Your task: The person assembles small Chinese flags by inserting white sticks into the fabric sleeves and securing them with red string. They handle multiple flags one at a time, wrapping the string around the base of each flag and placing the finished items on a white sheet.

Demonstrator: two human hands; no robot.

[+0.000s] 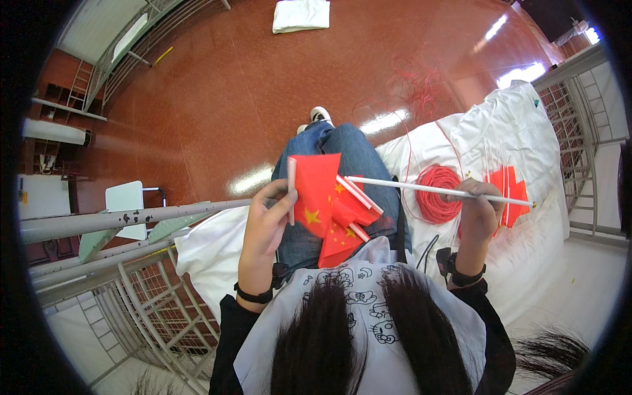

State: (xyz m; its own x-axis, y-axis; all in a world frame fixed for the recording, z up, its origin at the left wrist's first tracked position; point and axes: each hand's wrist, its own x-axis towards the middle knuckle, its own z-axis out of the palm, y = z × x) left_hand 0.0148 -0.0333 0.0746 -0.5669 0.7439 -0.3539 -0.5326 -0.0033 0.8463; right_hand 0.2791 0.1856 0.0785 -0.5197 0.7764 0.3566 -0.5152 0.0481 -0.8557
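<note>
Left hand: bare, and I see a black band round its wrist with a small dark block on the inner side
Right hand: bare too, with a matching black strap and a dark block-like unit
Sleeves: black, loose at the cuffs
Shirt front: white, where I make out black line drawings of cartoon figures
Hair: two long, straight hanks over the shirt front
Jeans: blue denim
Shoe: black and white, its partner mostly hidden from me
</note>
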